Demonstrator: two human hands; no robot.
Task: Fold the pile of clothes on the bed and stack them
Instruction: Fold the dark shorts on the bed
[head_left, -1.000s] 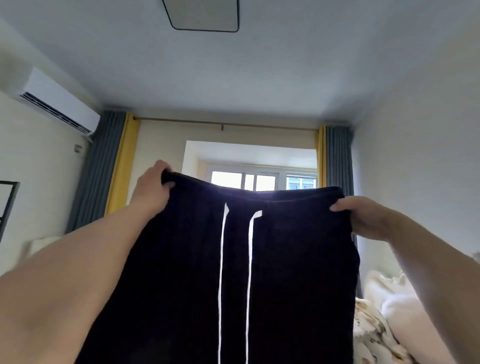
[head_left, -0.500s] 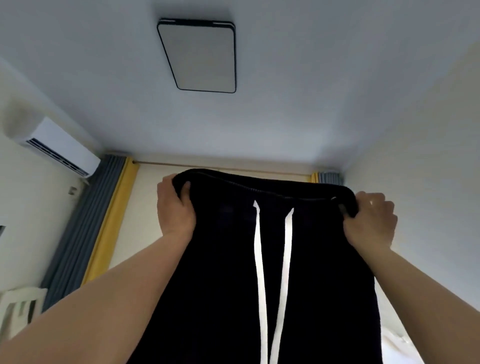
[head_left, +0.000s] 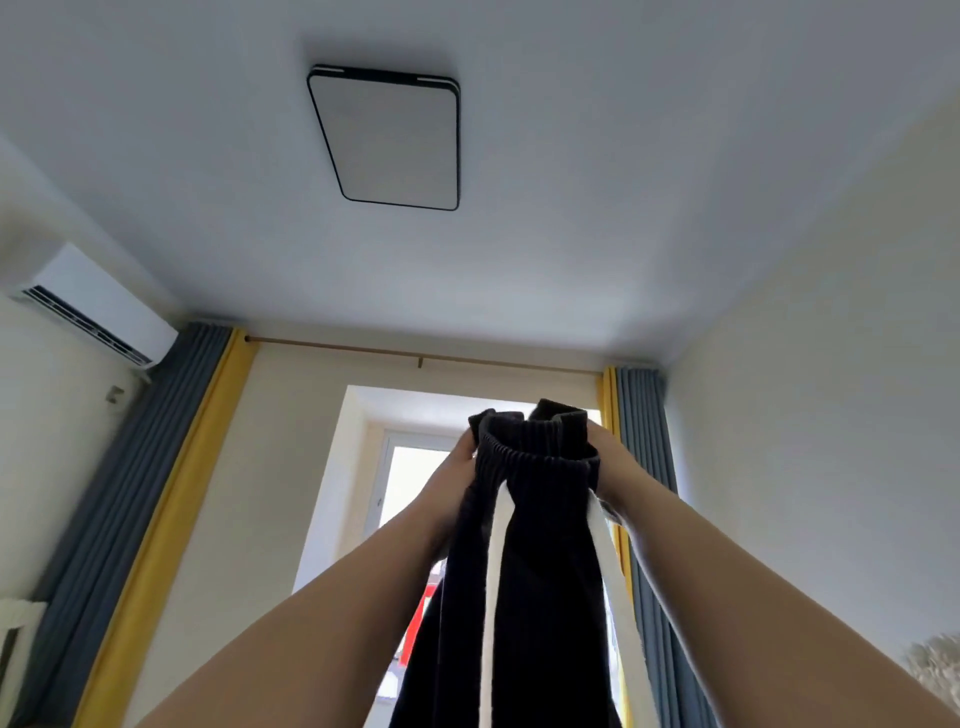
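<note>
trousers: black ribbed drawstring trousers (head_left: 540, 571), held up high in front of the window, waistband at the top and the legs hanging straight down out of the bottom of the shot
waistband: bunched together into a narrow gathered loop, so both ends sit close to each other between the two hands
drawstrings: two white cords (head_left: 491, 597) dangling down the front, one left of middle, the other along the right edge
left hand: the left hand (head_left: 452, 480) is clamped on the left end of the waistband, fingers wrapped into the fabric, arm stretched up from the lower left
right hand: the right hand (head_left: 605, 467) has the right end of the waistband, mostly hidden behind the cloth, but what shows is closed around it
ceiling light: flat rectangular ceiling light (head_left: 387, 137) with a dark rim, well above the hands
air conditioner: white wall air conditioner (head_left: 96, 306) high on the left wall
curtains: grey and yellow curtains (head_left: 171, 493) pulled to both sides under a rod
window: bright window (head_left: 410, 499) right behind the trousers, pretty blown out
bed: can't see it here, the camera is tipped up at the ceiling
</note>
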